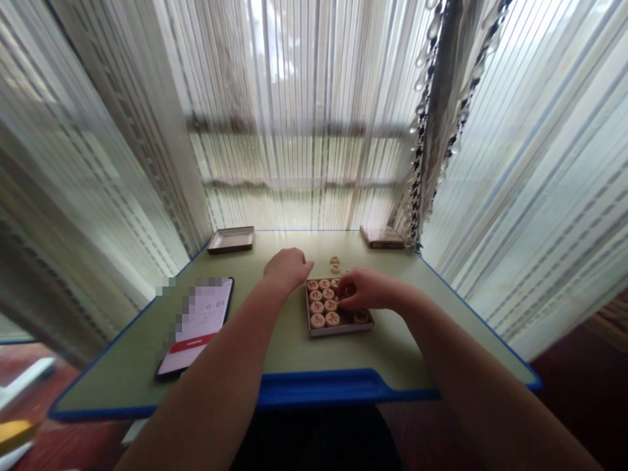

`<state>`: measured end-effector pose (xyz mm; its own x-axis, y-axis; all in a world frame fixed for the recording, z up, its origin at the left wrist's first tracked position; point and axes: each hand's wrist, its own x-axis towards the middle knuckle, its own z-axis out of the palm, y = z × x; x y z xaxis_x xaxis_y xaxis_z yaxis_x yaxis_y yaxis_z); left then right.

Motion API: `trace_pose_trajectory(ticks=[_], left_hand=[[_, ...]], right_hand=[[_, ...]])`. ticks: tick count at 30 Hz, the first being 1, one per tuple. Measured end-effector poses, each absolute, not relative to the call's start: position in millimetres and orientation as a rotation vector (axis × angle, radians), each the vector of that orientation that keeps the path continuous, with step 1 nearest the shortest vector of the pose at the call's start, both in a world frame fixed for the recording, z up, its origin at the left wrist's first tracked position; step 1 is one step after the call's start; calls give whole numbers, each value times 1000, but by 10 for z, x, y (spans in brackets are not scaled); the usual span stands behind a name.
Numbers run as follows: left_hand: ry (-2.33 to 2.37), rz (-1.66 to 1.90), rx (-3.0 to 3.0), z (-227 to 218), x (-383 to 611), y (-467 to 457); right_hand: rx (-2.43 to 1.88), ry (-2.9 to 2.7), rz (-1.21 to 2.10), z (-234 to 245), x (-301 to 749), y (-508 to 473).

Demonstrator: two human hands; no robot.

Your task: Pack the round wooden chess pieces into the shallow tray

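A shallow box (338, 332) stands on the table in front of me, holding rows of round wooden Chinese chess pieces (318, 320) with red characters. My right hand (367, 288) reaches over the box's right half, thumb and fingers closed round a Chinese chess piece (348, 290) that is mostly hidden. Another piece (361, 316) lies in shade below that hand, in the near right corner. Beside the box's far left corner, my left hand (288, 267) is closed with its fingers curled; whatever they hold is hidden. Two loose pieces (335, 268) lie beyond the box.
A phone (196, 327) lies at the left, its screen partly blurred. At the far left sits an open box lid (230, 240); a flat box (381, 237) is at the far right. The green table (279, 343) has a blue edge, and striped curtains (304, 163) hang behind it.
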<state>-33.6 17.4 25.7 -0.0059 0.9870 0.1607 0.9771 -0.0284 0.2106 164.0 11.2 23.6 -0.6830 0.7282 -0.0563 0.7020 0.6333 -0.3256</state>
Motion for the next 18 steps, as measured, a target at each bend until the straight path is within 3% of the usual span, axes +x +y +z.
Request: trace_pose_trajectory(ticks=[9,18], left_hand=[[2119,341,2251,235,-325,180],[2234,276,2197,218,-365,203]], right_hand=[[-1192,-2757,200,228,1620,103],[-1224,-2786,218,261,1594,65]])
